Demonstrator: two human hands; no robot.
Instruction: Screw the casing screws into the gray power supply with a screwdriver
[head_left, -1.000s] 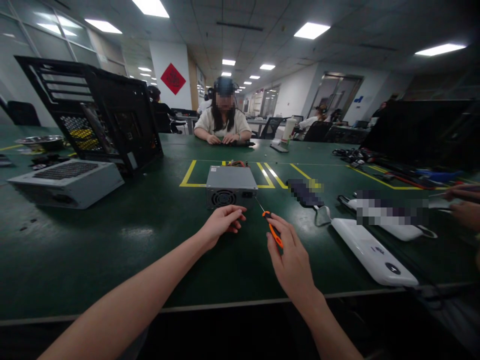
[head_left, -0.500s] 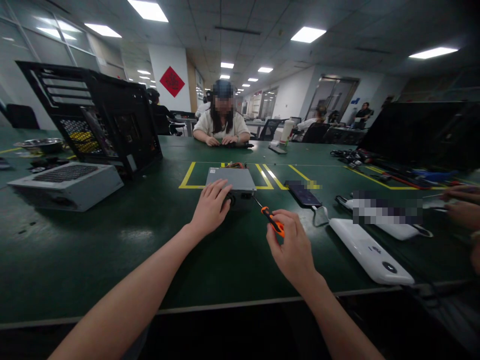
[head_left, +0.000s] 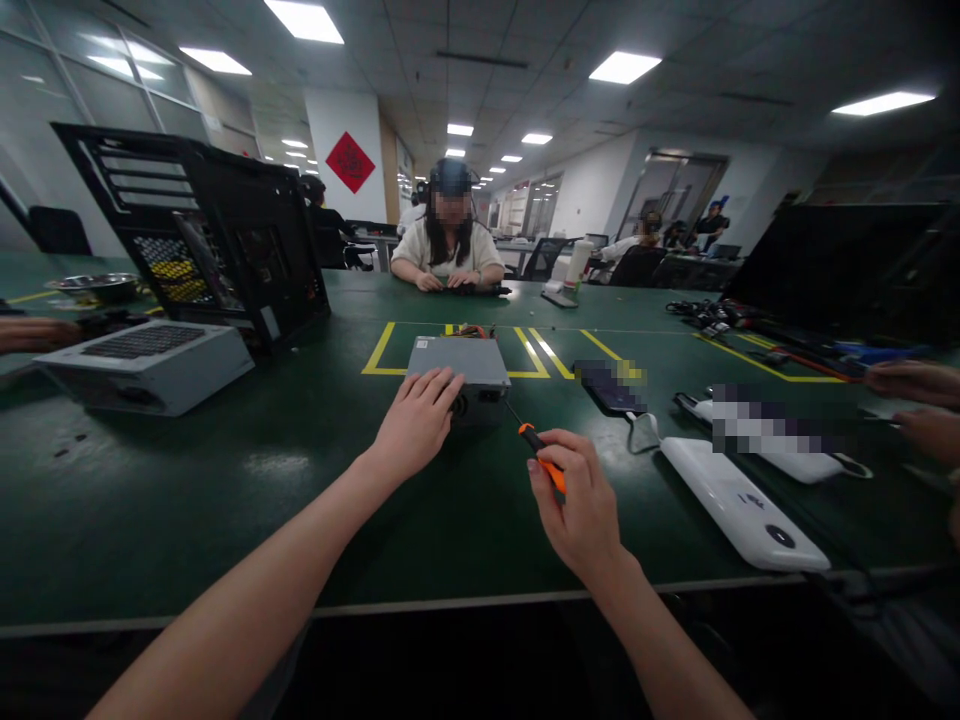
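Grey metal marks out the PSU (head_left: pixel 474 357), which sits on the desk (head_left: pixel 187 500) straight ahead of us, fan side towards us and wires (head_left: pixel 476 331) at the back, apparently so the near face is easy to reach. Our left hand (head_left: pixel 420 425) lies over its near top edge, fingers extended rather than clenched, probably to stop it sliding. Our right hand (head_left: pixel 577 490) grasps the screwdriver (head_left: pixel 532 440) by its handle, the shaft slanting to the PSU's near right corner; we cannot tell whether its tip touches. Well apart on our left, a second PSU (head_left: pixel 142 365) lies beside the case (head_left: pixel 225 220), which leaves our hands room
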